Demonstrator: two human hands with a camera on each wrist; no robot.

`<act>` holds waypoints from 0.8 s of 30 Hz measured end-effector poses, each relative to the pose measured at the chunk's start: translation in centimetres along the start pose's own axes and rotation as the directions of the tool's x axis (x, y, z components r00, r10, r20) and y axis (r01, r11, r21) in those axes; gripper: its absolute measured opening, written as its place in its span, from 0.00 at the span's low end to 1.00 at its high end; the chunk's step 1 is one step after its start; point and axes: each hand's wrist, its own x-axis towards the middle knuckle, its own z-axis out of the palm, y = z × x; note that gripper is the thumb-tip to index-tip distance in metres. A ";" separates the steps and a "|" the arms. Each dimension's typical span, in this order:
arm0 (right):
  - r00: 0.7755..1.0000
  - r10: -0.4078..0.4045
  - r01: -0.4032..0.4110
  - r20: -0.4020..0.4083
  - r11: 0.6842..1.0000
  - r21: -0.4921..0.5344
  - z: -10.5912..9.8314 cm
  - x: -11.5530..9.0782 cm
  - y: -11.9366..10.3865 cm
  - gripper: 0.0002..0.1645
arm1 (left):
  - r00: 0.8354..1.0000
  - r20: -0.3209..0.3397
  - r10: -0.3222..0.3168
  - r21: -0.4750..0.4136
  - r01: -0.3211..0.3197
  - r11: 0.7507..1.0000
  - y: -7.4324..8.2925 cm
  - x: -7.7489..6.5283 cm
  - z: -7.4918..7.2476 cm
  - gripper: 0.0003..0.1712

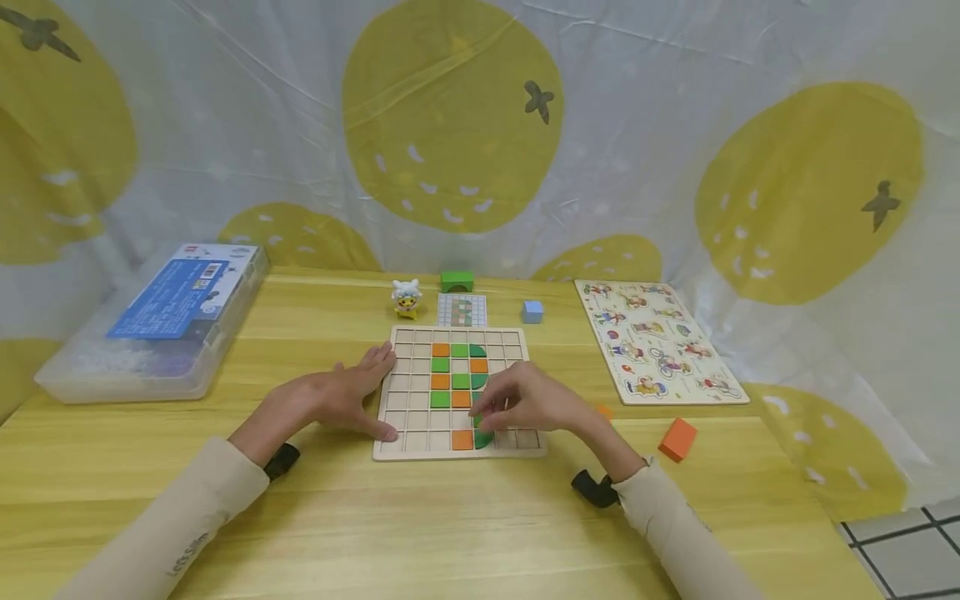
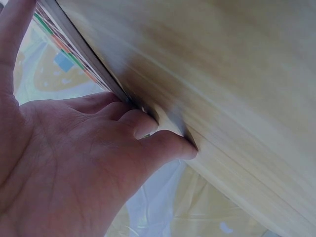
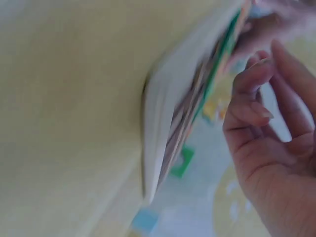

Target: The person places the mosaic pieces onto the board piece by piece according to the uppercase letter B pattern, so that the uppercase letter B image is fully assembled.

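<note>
A wooden grid board (image 1: 420, 455) lies on the table with orange and green tiles in its middle columns. Among them are an orange square (image 1: 462, 439) and a dark green rounded piece (image 1: 483, 439) in the lowest row. My left hand (image 1: 347, 395) rests along the board's left edge, thumb at the lower corner and fingers at the upper one. Over the right half hovers my right hand (image 1: 525, 398), its fingers loosely bent above the green column and hiding part of it. Nothing shows between the right fingers (image 3: 253, 79) in the right wrist view.
Behind the board are a small pattern card (image 1: 462, 311), a toy figure (image 1: 407, 298), a green arch block (image 1: 457, 282) and a blue cube (image 1: 532, 312). A picture puzzle board (image 1: 660, 342) and an orange block (image 1: 678, 440) lie right; a plastic case (image 1: 165, 333) stands left.
</note>
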 end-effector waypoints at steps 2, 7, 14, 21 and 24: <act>1.000 0.008 -0.007 -0.015 1.000 0.027 -1.4 -1.3 0.7 0.09 | 1.000 -0.003 -0.002 0.002 0.002 1.000 0.0 -0.1 0.0 0.75; 0.989 0.117 -0.105 -0.088 0.985 0.134 -4.6 -5.5 3.3 0.12 | 1.000 -0.007 0.000 -0.005 0.000 1.000 0.1 -0.2 0.1 0.75; 0.937 0.308 -0.286 -0.167 0.947 0.144 -6.3 -10.0 5.9 0.15 | 1.000 -0.008 0.006 -0.004 -0.006 1.000 -0.1 -0.4 0.1 0.74; 0.910 0.365 -0.353 -0.199 0.931 0.093 -6.6 -11.7 6.4 0.15 | 1.000 -0.002 0.017 -0.018 -0.017 1.000 -0.1 -0.4 0.0 0.74; 0.897 0.395 -0.381 -0.199 0.919 0.107 -6.6 -12.0 6.4 0.15 | 1.000 -0.003 0.017 -0.014 -0.017 1.000 -0.1 -0.4 0.0 0.74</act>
